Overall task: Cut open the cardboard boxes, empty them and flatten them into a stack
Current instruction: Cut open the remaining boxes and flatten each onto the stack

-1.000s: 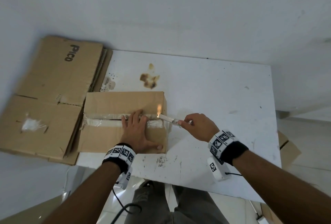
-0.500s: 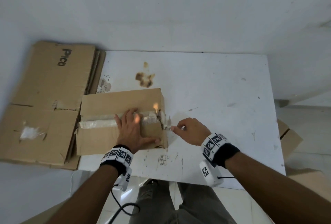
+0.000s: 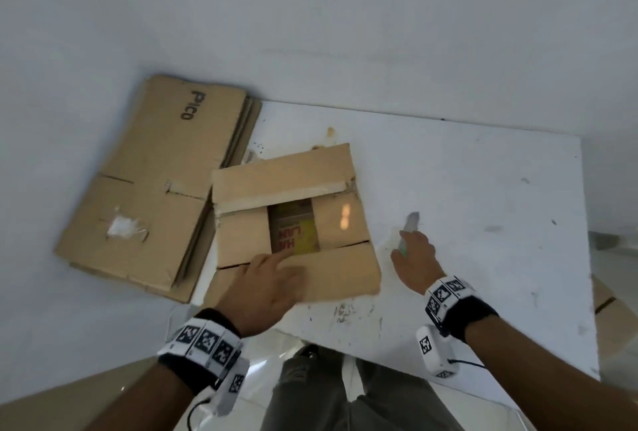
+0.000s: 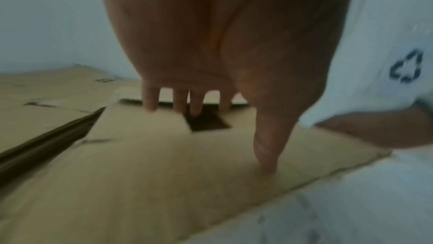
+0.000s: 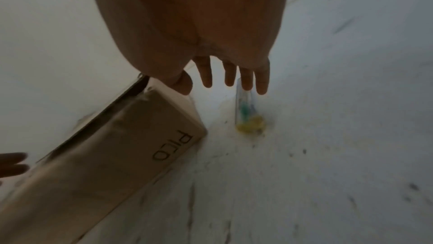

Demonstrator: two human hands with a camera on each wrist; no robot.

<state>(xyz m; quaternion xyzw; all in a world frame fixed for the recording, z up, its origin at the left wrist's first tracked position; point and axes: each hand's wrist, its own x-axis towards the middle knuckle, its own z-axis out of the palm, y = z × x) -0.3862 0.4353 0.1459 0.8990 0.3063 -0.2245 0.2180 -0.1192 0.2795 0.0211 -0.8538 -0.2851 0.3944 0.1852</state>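
A brown cardboard box stands on the white table with both outer top flaps folded out. Between its inner flaps a gap shows a yellow and red pack. My left hand lies on the near flap with straight fingers reaching the gap; in the left wrist view the left hand has its thumb pressed on the cardboard. Right of the box my right hand hovers with straight fingers over the clear cutter, which lies on the table. The right wrist view shows the cutter under my fingertips.
A stack of flattened cardboard marked PICO lies left of the box, overhanging the table's left edge. A white wall runs close behind the table. More cardboard sits on the floor at the right. Bare table surface spreads right of the cutter.
The taped seam is now open and both outer flaps are folded out. My right hand drew right and laid down the cutter. My left hand slid from the box top to the near flap.
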